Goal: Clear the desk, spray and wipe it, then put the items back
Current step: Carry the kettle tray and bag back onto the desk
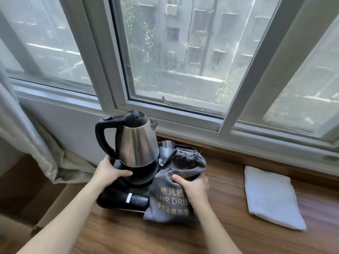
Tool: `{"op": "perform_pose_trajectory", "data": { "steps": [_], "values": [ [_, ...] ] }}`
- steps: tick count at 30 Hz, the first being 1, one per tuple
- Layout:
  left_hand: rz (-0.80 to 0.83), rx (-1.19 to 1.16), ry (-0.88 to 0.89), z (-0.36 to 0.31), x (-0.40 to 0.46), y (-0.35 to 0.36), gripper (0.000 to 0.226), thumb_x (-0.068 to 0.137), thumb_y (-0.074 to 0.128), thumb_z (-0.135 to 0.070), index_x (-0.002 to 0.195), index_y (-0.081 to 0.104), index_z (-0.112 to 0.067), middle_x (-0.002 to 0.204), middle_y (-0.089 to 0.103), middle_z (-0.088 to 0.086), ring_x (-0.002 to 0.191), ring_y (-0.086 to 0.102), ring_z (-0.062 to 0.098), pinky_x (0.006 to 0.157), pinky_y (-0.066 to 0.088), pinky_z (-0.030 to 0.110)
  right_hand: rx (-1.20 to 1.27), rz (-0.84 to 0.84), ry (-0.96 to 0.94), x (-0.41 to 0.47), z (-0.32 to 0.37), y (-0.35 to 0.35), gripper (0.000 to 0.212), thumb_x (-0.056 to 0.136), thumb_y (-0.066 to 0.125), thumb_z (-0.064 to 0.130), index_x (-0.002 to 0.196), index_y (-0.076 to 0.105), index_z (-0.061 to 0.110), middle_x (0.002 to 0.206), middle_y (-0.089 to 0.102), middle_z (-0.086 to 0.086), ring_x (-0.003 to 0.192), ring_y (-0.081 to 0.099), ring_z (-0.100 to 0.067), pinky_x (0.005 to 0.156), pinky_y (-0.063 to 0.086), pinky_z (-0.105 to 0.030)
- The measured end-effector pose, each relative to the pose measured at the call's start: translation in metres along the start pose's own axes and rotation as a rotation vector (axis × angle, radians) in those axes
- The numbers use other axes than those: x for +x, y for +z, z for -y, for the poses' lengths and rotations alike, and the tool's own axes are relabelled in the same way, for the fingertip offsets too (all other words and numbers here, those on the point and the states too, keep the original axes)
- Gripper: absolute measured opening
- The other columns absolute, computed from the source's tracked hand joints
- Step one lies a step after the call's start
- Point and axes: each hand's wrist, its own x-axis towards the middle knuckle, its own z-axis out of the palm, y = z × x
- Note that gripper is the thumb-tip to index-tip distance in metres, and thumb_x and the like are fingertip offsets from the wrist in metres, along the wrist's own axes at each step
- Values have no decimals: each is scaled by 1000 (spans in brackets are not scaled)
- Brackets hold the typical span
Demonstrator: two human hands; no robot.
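Note:
A black tray (121,208) sits on the wooden desk (229,226) under the window. On it stands a steel electric kettle (136,143) with a black handle and base. A black cylindrical bottle (126,198) lies at the tray's front. A grey hair dryer bag (174,189) with gold lettering lies over the tray's right side, and drinking glasses (166,149) stand behind it. My left hand (110,173) grips the tray's left edge with its thumb against the kettle base. My right hand (192,187) grips the right side through the bag.
A folded white cloth (271,197) lies on the desk to the right. The window sill and frame (201,123) run along the back edge. A pale curtain (36,153) hangs at the left, past the desk's left end.

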Motion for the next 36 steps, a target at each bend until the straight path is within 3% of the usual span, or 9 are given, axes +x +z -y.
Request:
{"op": "perform_pose_trajectory", "data": {
  "steps": [4, 9, 15, 19, 26, 30, 36],
  "values": [
    [39, -17, 0, 8, 15, -12, 89, 34, 97, -34, 113, 56, -32, 104, 64, -16, 105, 61, 14, 82, 45, 29, 8, -13, 49, -3, 2, 23, 106, 49, 89, 61, 138, 50, 19, 130, 52, -11, 131, 39, -35, 112, 35, -45],
    [99, -8, 12, 16, 42, -25, 108, 24, 91, -47, 123, 56, -25, 114, 64, -9, 109, 59, 15, 93, 47, 35, 17, -61, 77, -8, 8, 45, 110, 50, 89, 60, 142, 46, 17, 134, 49, -12, 135, 35, -35, 116, 30, -49],
    [170, -13, 54, 22, 65, -28, 103, 34, 96, -36, 128, 56, -20, 121, 65, -4, 114, 59, 17, 100, 47, 39, 15, -109, 96, -12, 11, 60, 103, 52, 91, 58, 138, 53, 14, 134, 54, -12, 133, 41, -34, 114, 35, -46],
    [186, -9, 48, 26, 73, -27, 97, 38, 96, -31, 125, 56, -17, 117, 66, -3, 109, 61, 17, 92, 48, 34, 28, -132, 108, -12, 12, 63, 102, 52, 91, 57, 137, 54, 14, 131, 56, -12, 131, 45, -34, 112, 39, -49],
    [181, 13, 68, 28, 78, -25, 94, 41, 98, -24, 124, 55, -14, 118, 63, -1, 108, 58, 17, 91, 46, 34, 26, -148, 115, -10, 11, 69, 97, 54, 93, 52, 135, 55, 14, 130, 59, -11, 131, 47, -32, 114, 36, -50],
    [187, 30, 85, 29, 77, -24, 94, 41, 99, -22, 123, 55, -10, 118, 60, 2, 107, 55, 17, 89, 43, 31, -21, -136, 114, -11, 15, 69, 93, 56, 92, 54, 132, 58, 14, 129, 61, -11, 130, 48, -31, 114, 34, -49],
    [180, 44, 70, 27, 73, -25, 96, 42, 99, -23, 125, 53, -8, 125, 58, 10, 117, 55, 26, 97, 46, 40, -87, -62, 131, -15, 23, 64, 95, 56, 86, 66, 134, 59, 18, 134, 59, -10, 132, 46, -32, 113, 37, -47]
  ]
}}
